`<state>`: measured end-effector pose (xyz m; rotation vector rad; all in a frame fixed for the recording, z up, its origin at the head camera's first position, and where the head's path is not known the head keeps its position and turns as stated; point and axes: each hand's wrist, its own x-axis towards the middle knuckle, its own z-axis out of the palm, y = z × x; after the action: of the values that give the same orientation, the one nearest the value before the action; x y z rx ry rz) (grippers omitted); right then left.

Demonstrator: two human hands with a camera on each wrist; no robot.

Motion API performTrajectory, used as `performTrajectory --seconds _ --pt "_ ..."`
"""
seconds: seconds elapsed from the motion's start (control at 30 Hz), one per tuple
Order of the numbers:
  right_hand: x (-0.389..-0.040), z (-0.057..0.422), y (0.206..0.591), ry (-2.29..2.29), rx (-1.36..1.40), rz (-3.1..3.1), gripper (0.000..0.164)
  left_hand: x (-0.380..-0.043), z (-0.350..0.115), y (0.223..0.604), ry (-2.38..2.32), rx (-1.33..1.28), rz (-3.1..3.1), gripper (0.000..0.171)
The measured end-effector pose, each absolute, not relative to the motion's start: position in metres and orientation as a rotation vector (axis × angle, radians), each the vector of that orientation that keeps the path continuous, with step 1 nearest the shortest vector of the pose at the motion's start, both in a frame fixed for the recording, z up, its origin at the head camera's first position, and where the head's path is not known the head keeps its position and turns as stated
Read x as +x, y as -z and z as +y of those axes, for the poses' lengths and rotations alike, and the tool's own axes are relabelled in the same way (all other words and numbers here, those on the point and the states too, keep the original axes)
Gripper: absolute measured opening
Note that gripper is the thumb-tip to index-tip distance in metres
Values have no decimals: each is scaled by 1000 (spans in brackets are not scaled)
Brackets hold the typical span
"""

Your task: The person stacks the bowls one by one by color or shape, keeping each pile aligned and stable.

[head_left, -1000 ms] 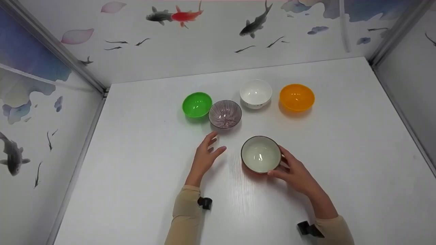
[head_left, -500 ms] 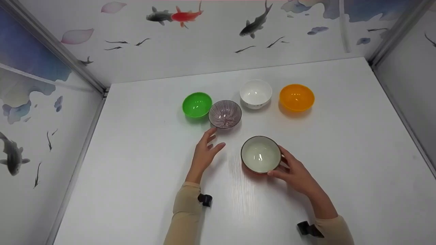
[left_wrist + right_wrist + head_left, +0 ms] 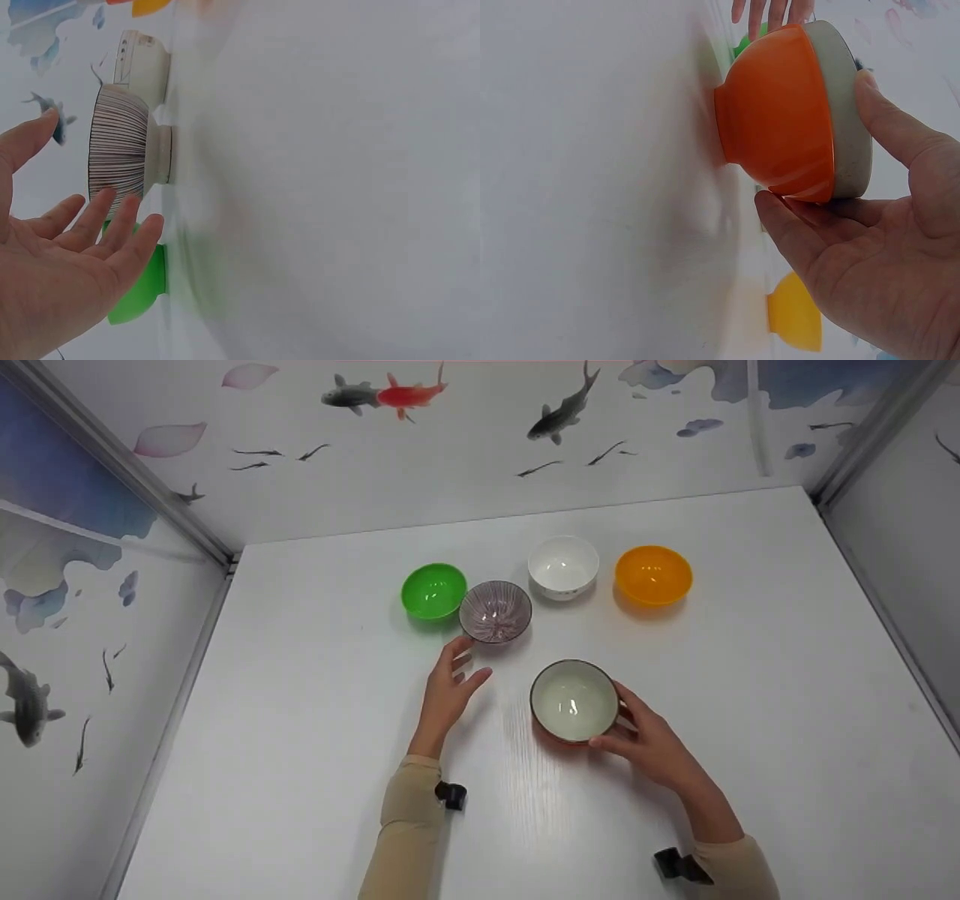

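Observation:
A pale grey-green bowl (image 3: 574, 701) with a dark rim sits nested inside an orange bowl (image 3: 776, 112), as the right wrist view shows. My right hand (image 3: 651, 741) holds this pair from the right, thumb at the rim and fingers curved along the side. Just past my left hand (image 3: 444, 697) stands a purple-striped bowl (image 3: 496, 612), its forefinger right at the bowl's near edge in the head view. The left fingers are spread with nothing in them; in the left wrist view they overlap the striped bowl and a green bowl (image 3: 139, 300).
Close against the striped bowl's left stands the green bowl. A white bowl (image 3: 563, 567) and a yellow-orange bowl (image 3: 653, 575) are at the back right. Fish-patterned panels (image 3: 465, 450) border the white table (image 3: 300, 697) at the back and sides.
My left hand has moved slightly forward, toward the near edge of the striped bowl. The right hand and the nested bowls have stayed in place.

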<state>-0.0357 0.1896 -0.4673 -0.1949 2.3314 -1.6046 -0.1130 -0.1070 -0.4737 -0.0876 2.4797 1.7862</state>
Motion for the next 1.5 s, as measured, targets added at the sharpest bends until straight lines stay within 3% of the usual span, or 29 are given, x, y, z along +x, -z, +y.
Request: performTrajectory --seconds 0.33,0.77,1.5 --pt "-35 189 464 1605 -192 2335 92 -120 -106 473 -1782 -125 2485 65" --pt "-37 190 466 1577 -182 2340 94 -134 -104 478 -1819 -175 2465 79" --pt "-36 190 468 1607 -213 2329 93 -151 -103 487 -1934 -213 2374 81"
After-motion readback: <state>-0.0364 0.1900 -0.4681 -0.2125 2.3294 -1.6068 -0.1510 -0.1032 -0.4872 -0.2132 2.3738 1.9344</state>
